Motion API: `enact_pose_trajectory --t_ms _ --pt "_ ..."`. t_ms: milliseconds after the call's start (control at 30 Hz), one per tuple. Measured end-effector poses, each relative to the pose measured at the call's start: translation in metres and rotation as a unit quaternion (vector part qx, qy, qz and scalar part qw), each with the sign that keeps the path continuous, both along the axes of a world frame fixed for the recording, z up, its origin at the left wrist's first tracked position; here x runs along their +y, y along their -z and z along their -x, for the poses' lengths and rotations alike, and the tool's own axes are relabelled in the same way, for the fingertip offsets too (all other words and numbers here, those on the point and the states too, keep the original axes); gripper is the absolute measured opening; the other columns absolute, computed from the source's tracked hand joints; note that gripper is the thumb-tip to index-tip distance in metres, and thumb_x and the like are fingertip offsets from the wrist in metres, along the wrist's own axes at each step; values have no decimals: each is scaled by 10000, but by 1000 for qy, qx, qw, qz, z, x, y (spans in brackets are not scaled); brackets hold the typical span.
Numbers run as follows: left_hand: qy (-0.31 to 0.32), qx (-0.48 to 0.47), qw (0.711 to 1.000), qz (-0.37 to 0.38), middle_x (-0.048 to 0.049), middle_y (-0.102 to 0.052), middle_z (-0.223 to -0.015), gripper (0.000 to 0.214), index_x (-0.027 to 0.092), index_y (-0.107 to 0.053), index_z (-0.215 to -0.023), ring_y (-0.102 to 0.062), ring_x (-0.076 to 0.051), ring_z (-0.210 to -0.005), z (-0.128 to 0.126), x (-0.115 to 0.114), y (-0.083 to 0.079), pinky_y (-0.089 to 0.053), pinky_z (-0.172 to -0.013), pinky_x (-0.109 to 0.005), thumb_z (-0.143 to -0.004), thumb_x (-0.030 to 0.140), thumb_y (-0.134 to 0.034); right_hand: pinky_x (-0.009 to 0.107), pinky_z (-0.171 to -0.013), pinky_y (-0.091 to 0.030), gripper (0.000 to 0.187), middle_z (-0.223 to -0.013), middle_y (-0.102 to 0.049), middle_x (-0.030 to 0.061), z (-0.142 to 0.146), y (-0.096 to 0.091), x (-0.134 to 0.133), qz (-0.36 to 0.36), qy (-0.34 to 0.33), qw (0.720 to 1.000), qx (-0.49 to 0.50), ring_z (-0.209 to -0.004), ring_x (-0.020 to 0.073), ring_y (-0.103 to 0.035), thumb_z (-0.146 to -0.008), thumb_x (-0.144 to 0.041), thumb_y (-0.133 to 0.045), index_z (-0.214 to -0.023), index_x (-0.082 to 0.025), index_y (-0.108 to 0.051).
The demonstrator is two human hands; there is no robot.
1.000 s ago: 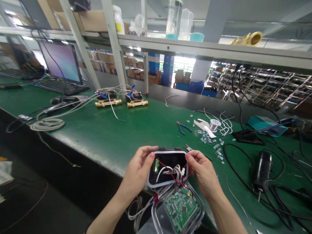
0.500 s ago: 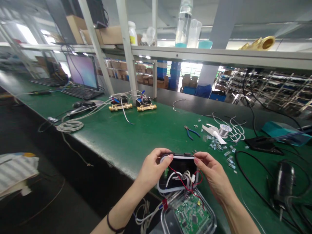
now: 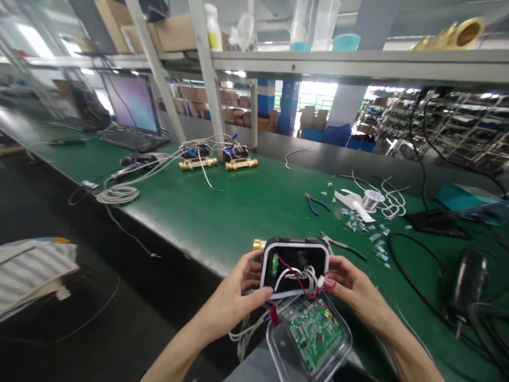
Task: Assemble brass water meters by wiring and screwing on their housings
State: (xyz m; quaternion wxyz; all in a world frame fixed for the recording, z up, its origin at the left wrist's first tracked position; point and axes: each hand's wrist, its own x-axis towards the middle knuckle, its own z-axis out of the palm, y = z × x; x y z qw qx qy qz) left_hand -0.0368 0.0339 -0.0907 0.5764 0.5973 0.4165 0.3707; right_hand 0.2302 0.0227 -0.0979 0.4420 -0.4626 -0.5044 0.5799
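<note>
An open black housing [image 3: 292, 257] with a white gasket along its rim stands tilted at the bench edge. My left hand [image 3: 242, 297] grips its left side, thumb on the lower left rim. My right hand [image 3: 352, 289] holds the right side, its thumb beside a white connector [image 3: 321, 281] on red wires. Inside the housing lie a bundle of white cable [image 3: 304, 276] and a green part [image 3: 274, 264]. Below hangs a clear cover [image 3: 284, 347] with a green circuit board [image 3: 316, 331] in it. A brass pipe end [image 3: 258, 244] shows behind the housing.
Cutting pliers [image 3: 342, 245] lie just behind my right hand, and blue-handled pliers [image 3: 316, 202] farther back. Small connectors [image 3: 356, 220] and a solder spool [image 3: 373, 200] are at right. A black tool [image 3: 469, 281] and cables lie far right. Two brass meters [image 3: 241, 163] stand at the back.
Both hands have slid from the housing's top corners down to its sides. The housing's top rim and the brass end now show. The view has tipped down slightly.
</note>
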Motion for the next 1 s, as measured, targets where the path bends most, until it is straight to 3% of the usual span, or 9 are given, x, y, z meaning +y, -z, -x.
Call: enact_pose_trajectory --t_ms 133,333,433,567,667,733,800,900,1000 --pt "33 -36 998 49 -103 -544 -1297 654 254 -277 -1372 -566 -228 -1136 2 4 8 -424 -1001 -412 -828 322 -634 315 -845 -464 393 -1062 -610 41 5 0 -1 -21 -5 1000 -7 -872 138 -579 -753 -371 -698 -1092 -242 -545" --pt "27 -4 999 29 -94 -518 -1335 624 258 -275 -1368 -555 -214 -1152 2 3 8 -435 -986 -374 -846 366 -600 316 -845 -472 376 -1060 -614 37 11 -4 -4 -31 -10 998 -52 -884 135 -586 -797 -333 -641 -1134 -230 -512" --pt "-9 18 1000 16 -58 -605 -1196 567 250 -338 -1261 -601 -195 -1063 2 1 7 -471 -912 -338 -803 342 -659 321 -845 -475 378 -1062 -623 43 12 -4 -4 -24 -8 998 -59 -896 141 -597 -793 -317 -639 -1132 -216 -505" --pt "-47 44 998 -6 16 -640 -939 295 219 -436 -950 -628 -148 -879 1 -2 10 -483 -803 -276 -803 348 -658 352 -848 -484 411 -1034 -631 54 9 -1 -6 -21 -7 997 -78 -908 163 -602 -798 -348 -636 -1156 -202 -498" --pt "-25 51 998 -23 13 -622 -903 215 204 -480 -911 -607 -138 -841 2 -2 10 -468 -766 -254 -843 366 -605 354 -817 -492 409 -1036 -627 62 5 -5 -12 -61 80 985 -142 -934 186 -598 -807 -377 -632 -1160 -209 -514" --pt "-5 48 998 -31 -4 -618 -936 201 202 -501 -954 -594 -141 -852 3 -3 9 -460 -769 -254 -866 368 -572 324 -767 -484 276 -992 -629 45 7 -15 -19 -145 202 946 -210 -875 167 -594 -836 -354 -605 -1073 -218 -567" --pt "16 41 999 -32 -16 -607 -966 196 204 -503 -993 -581 -147 -881 4 -4 8 -452 -794 -260 -892 371 -530 292 -727 -464 119 -925 -620 26 18 -29 -25 -273 251 885 -281 -824 144 -570 -862 -271 -577 -967 -220 -603" --pt "38 24 999 -23 -15 -582 -971 194 214 -486 -1037 -559 -147 -915 6 -4 7 -437 -835 -264 -926 372 -465 287 -726 -454 171 -950 -598 41 46 -47 -25 -449 121 786 -407 -858 156 -523 -874 -137 -529 -998 -214 -616" --pt "45 16 999 -24 -1 -556 -936 197 223 -474 -1062 -536 -134 -892 7 -5 6 -426 -841 -253 -937 372 -443 322 -652 -446 193 -930 -580 63 71 -55 -17 -498 -7 672 -548 -805 193 -488 -874 -144 -515 -1034 -187 -614"
